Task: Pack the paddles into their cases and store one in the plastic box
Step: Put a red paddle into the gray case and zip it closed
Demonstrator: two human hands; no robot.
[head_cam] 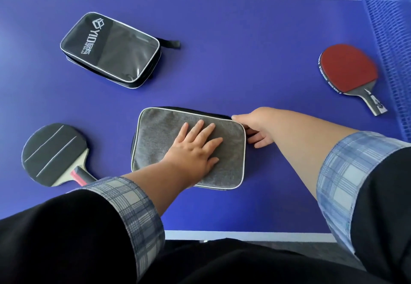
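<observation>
A grey fabric paddle case (160, 132) lies flat in the middle of the blue table. My left hand (195, 148) presses flat on top of it, fingers spread. At the case's far right corner my right hand (255, 128) has its fingers curled against the edge, where the zipper runs. A second case (111, 50), black and grey with white lettering, lies closed at the far left. A black-faced paddle (53, 152) rests at the near left. A red-faced paddle (349, 70) lies at the far right. No plastic box is in view.
The blue table tennis table (244, 50) has a white line across its far side. The net (387, 39) runs along the right edge, close to the red paddle. The table's near edge (244, 236) is just in front of me.
</observation>
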